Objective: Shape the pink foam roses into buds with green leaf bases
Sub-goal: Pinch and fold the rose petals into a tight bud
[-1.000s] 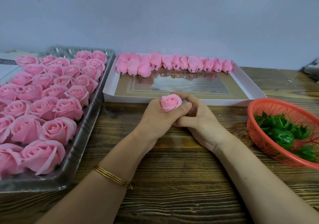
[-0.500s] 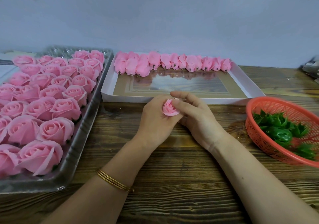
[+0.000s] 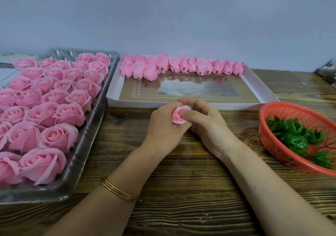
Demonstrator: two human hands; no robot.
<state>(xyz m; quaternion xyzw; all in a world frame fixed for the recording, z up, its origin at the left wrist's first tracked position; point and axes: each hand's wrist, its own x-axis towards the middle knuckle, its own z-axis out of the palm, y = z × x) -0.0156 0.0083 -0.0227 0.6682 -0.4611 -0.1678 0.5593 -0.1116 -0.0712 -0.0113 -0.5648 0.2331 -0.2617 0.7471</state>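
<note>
Wooden table point(image 3: 181, 190), grey wall point(image 3: 181, 17)

Single wide-angle view from the head, looking forward and down across the wooden table point(image 3: 181, 195) toward the pale wall point(image 3: 163, 17). Close range: left hand point(image 3: 161, 128) and right hand point(image 3: 211, 128), holding a pink rose point(image 3: 179, 116), near frame centre. Clear tray point(image 3: 87, 163) cropped at left edge, red basket point(image 3: 271, 145) at right edge.

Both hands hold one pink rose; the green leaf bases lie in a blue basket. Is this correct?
No: the head view shows a red basket. The left hand and right hand do hold one pink rose, and green leaf bases lie in that basket.
</note>
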